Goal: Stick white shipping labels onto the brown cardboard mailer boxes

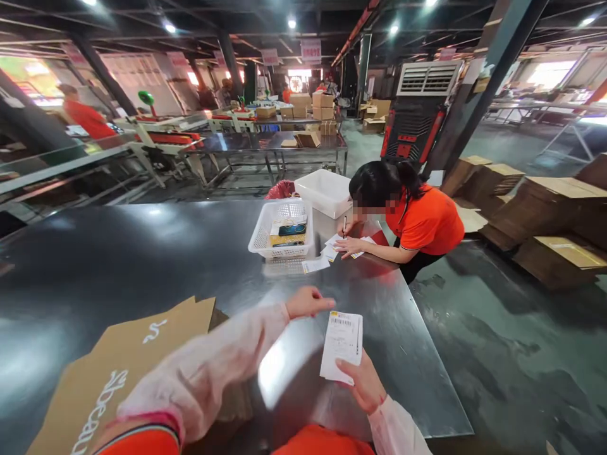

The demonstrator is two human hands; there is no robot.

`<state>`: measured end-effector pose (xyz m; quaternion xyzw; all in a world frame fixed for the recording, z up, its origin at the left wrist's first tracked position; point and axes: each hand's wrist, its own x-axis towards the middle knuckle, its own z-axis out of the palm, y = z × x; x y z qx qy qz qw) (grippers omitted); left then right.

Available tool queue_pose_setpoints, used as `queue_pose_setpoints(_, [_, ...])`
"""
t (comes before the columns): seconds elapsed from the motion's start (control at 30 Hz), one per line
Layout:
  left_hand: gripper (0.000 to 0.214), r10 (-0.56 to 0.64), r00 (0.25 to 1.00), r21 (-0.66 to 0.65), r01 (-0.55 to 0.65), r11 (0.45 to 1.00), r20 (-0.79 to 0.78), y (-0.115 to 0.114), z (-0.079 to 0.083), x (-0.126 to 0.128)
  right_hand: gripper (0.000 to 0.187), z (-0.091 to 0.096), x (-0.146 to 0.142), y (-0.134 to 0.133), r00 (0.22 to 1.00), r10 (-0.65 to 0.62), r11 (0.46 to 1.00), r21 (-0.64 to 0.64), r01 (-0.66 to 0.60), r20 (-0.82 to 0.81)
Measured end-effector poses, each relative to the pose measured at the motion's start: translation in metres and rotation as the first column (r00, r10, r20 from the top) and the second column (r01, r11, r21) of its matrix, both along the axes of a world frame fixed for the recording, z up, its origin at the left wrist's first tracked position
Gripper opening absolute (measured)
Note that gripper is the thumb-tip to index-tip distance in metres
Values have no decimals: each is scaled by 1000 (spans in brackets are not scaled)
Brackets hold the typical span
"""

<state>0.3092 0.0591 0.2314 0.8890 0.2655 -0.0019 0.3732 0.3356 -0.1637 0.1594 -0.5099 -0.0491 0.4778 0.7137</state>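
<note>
We hold a white paper slip (342, 345) in our right hand (364, 383), low and right of centre in the frame. The grip is closed on the slip's lower edge, thumb on top; the slip stands up from the hand, above the steel counter (142, 253). A barcode sits along the slip's top edge with a small yellow mark at its left corner; the printed lines beneath are too small to read.

Our left hand (307, 302) lies just up and left of the slip, fingers loosely curled with the forefinger stretched toward it, holding nothing. We cannot tell whether it touches the counter.

At lower left a flattened cardboard box (118, 373) rests on the counter. It carries white script lettering, partly cut off by our sleeve; a lone "S" reads clearly.

Upper centre: a white mesh basket (265, 235) holding a few flat items, and a plain white bin (325, 189) behind it. A co-worker in an orange shirt (427, 221) leans on the counter's far edge, pen in hand over small paper slips (332, 249).
</note>
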Motion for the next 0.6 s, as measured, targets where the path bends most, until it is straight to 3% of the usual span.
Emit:
queue_pose_setpoints(0.03, [42,31,998,-118,-24,993,59,-19,-16,-3,67,0,1,1,1000,-8,1000,2,8,7])
queue_pose_setpoints(0.1, [33,166,969,-377,-86,922,184,-44,-40,-8,72,0,3,2,1000,-1,1000,31,0,16])
queue_pose_setpoints(0.17, [29,266,935,-480,-125,868,236,-52,-51,-13,75,0,6,1,999,38,998,49,-37,-9])
queue_pose_setpoints(0.2, [29,288,925,-480,-142,866,246,-52,-53,-17,75,0,8,1,998,54,998,47,-52,-38])
queue_pose_setpoints(0.37, [36,428,825,-539,-185,822,368,-48,-44,-40,71,-7,23,-3,967,21,1000,6,-20,-253])
queue_pose_setpoints(0.5, [27,561,694,-687,-131,715,451,-51,-32,-57,67,-12,37,-10,976,-48,999,2,50,-213])
queue_pose_setpoints(0.6, [25,525,721,-691,-89,717,452,-52,-27,-63,61,-19,49,-16,982,-58,998,-12,57,-179])
